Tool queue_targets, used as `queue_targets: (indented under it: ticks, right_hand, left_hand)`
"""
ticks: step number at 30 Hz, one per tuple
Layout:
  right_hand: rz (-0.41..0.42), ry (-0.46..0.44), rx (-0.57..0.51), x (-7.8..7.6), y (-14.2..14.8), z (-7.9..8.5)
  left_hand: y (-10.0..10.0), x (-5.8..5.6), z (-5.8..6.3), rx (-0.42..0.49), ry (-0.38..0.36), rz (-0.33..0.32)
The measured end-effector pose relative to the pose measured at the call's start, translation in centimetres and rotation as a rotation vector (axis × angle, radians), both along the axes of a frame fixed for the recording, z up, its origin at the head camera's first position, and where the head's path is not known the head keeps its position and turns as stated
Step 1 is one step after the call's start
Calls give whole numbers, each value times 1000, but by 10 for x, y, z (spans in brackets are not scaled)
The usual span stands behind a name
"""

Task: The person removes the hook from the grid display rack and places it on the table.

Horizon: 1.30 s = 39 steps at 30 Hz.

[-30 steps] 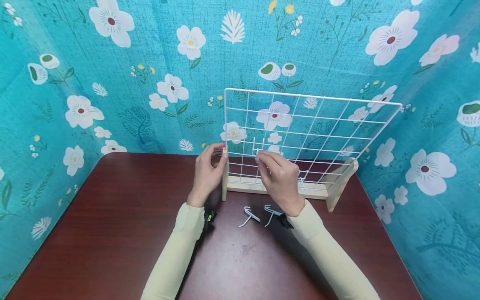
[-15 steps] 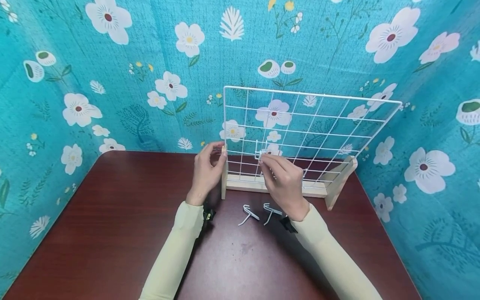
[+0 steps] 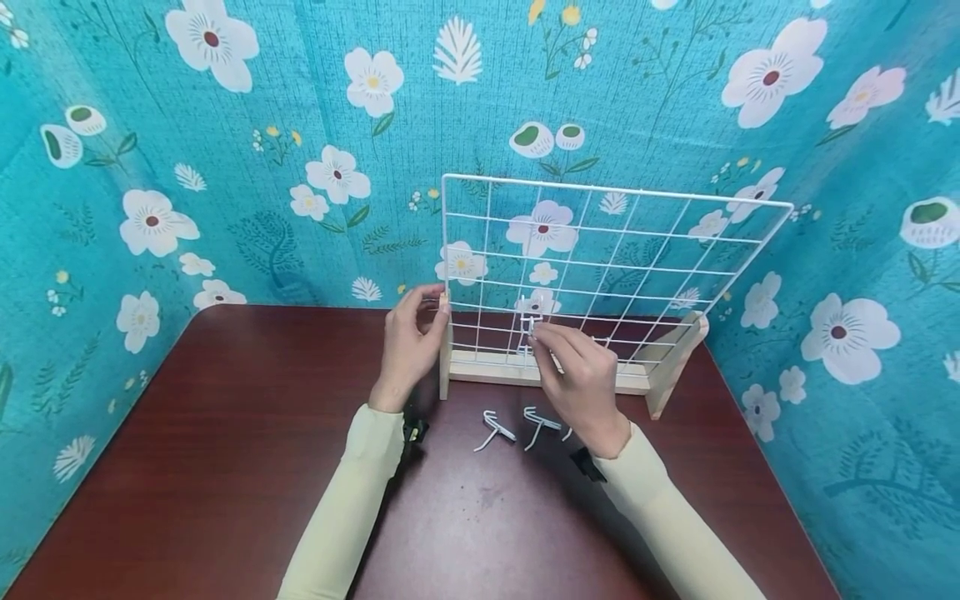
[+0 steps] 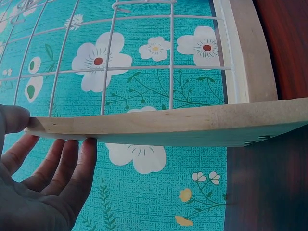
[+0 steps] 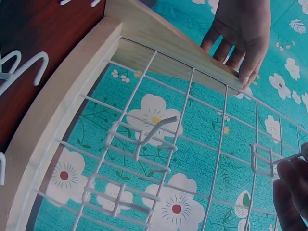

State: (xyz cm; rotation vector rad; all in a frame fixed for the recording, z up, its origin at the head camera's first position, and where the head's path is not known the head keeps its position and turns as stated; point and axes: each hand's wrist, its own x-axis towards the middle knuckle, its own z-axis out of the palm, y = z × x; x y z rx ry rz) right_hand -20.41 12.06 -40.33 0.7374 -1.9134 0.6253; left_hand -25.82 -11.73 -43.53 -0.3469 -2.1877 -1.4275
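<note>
My left hand (image 3: 411, 342) grips the left wooden side panel (image 4: 168, 125) of a stand, thumb on one face and fingertips against the other. My right hand (image 3: 577, 367) pinches the prong of a white wire hook (image 5: 253, 160) between thumb and fingertips. That hook overlaps the lower left part of the white wire grid (image 3: 615, 190) in the head view. In the right wrist view, one hook (image 5: 161, 126) hangs on the grid, with another hook (image 5: 137, 208) beside it. My right hand hides these two in the head view.
On the brown table in front of the stand lie a hook (image 3: 497, 429) and another hook (image 3: 542, 422), with a further one partly behind my right wrist. The right wooden side panel (image 3: 678, 367) stands at the far end. A flowered teal curtain (image 3: 300, 100) hangs behind.
My right hand has moved down and slightly right along the grid, bringing the pinched hook lower. My left hand keeps its hold on the side panel.
</note>
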Motion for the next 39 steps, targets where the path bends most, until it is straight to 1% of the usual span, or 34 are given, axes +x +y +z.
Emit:
queue_targets:
  ticks: [6,13,16,21,33,39]
  right_hand:
    - [-10,-20,10,5,5,-2]
    - [-17,-12,5,9,13,-7]
    - [-17,-22,7,10,16,-9]
    - [-28,-31,9,11,22,-11]
    - [-53,-1,-31,12,35,-17]
    - [-64,-21,-29,14,41,-18]
  left_hand:
    - [0,0,-1,-3,0,5]
    - [0,1,-1,-11,-16,11]
    - [-1,1,-1,-4,-20,10]
    - [0,1,-1,-4,-24,13]
    - [2,1,-1,-2,-19,7]
    - [1,1,-1,-9,-21,11]
